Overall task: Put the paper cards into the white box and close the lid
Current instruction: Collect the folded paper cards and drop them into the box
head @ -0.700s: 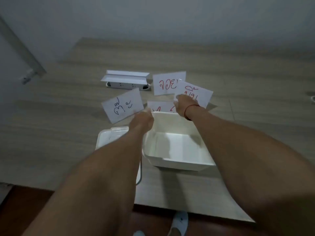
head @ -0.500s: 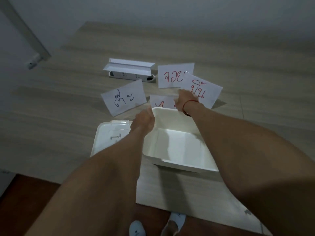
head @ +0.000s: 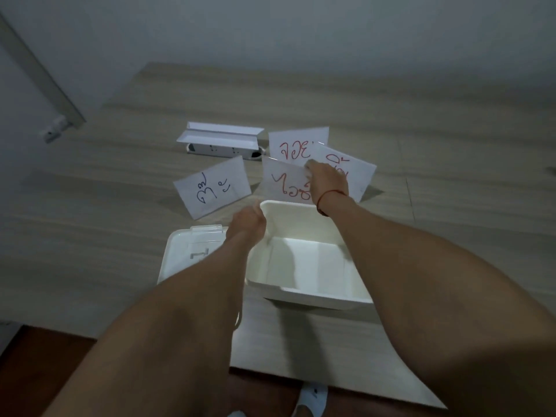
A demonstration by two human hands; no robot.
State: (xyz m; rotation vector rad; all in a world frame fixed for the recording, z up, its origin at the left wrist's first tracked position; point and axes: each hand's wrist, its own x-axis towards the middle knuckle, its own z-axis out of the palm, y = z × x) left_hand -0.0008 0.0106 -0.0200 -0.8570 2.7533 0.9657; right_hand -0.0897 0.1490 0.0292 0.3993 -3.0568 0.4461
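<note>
Head view: lid (head: 183, 251) off, left of open white box (head: 304, 266) on table (head: 90, 251). Left hand (head: 246, 224) pinches blue-lettered card (head: 212, 188); right hand (head: 326, 182) grips two red-lettered cards (head: 284, 183); another card (head: 296, 144) behind.

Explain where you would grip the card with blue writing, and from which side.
Pinch the top edge of the blue-lettered card, coming from above. It stands propped with that thin edge free and nearest the left hand; its lower edge sits on the table.

white box (head: 304, 267): smooth plastic | paper cards (head: 212, 188): matt paper | table (head: 421, 121): matt wood-grain
</note>
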